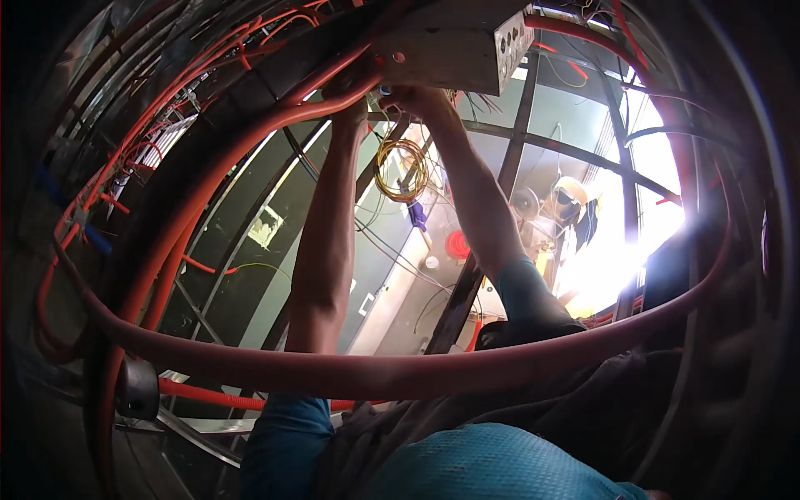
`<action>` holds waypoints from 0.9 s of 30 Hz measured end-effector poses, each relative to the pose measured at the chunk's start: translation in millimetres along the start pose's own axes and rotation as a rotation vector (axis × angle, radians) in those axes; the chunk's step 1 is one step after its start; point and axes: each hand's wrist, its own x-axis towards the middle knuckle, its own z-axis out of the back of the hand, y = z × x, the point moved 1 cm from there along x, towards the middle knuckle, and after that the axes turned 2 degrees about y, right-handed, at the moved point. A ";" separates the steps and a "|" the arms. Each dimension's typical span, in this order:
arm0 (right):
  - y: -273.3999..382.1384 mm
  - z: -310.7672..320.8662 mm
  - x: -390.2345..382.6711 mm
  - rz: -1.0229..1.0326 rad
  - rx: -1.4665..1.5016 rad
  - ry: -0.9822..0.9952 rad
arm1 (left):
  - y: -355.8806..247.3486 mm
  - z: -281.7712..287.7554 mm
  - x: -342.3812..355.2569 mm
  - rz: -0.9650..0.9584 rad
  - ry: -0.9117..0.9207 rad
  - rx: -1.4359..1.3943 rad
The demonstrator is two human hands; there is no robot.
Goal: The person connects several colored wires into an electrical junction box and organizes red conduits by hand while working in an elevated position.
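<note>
Both my arms reach up to the underside of a grey metal box [446, 62] with round knockouts. My left hand [353, 107] is beside it, its fingers hidden behind a thick orange corrugated conduit [340, 102]. Close by, my right hand [419, 100] has its fingers curled at the end of the conduit; what they hold is too small and dark to make out. A coil of yellow wire [402, 171] hangs below and between my hands. Thin loose wires [487, 102] dangle under the box.
A large orange conduit [375, 373] loops across in front of my chest. More conduits [179, 229] run down the left. Metal framing bars [575, 154] cross the view. Far below are a person in a pale hard hat [570, 192] and a red coil [457, 244].
</note>
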 end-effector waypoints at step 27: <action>-14.4 15.0 25.4 0.108 0.072 -0.015 | -6.9 5.2 -3.9 0.134 -0.051 -0.088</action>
